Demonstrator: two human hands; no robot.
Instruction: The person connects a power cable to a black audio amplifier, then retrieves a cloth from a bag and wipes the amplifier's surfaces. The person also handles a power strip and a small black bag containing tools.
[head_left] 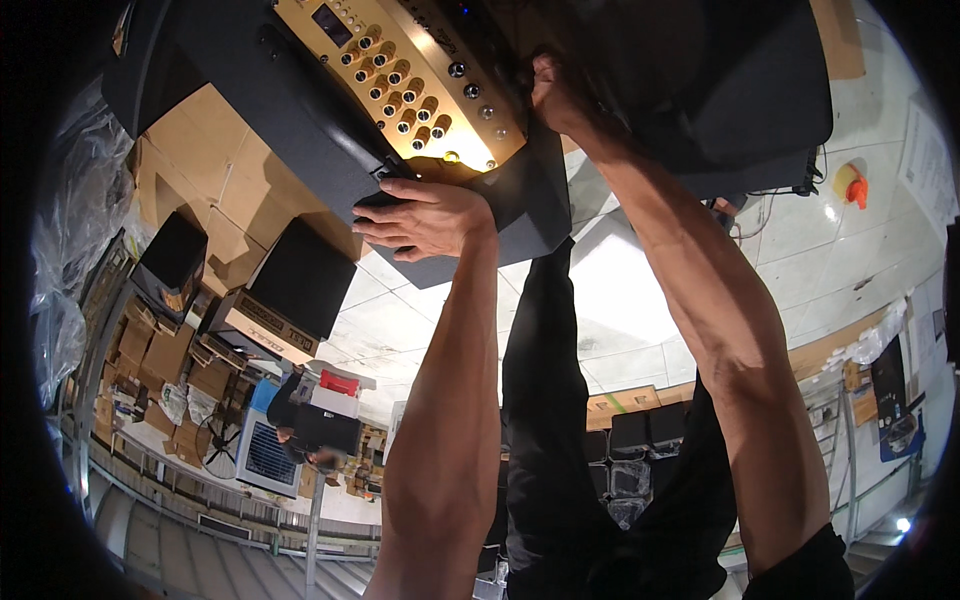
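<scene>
A large black speaker box (330,140) with a gold control panel (420,85) tilts across the upper middle of the head view. Rows of gold knobs, a small dark screen and several round sockets cover the panel. Against the box's near corner lies my left hand (430,218), its fingers stretched out and spread over the black side. My right hand (558,95) is at the box's right edge, beside the panel, with the fingers curled in. Part of its grip is hidden in shadow.
Another big black box (720,90) stands at the upper right, cables behind it. An orange-red object (852,186) lies on the tiled floor. Black speakers (300,275) on cardboard, clear plastic wrap (80,230) and a metal rail are at left. A person (300,415) is farther off.
</scene>
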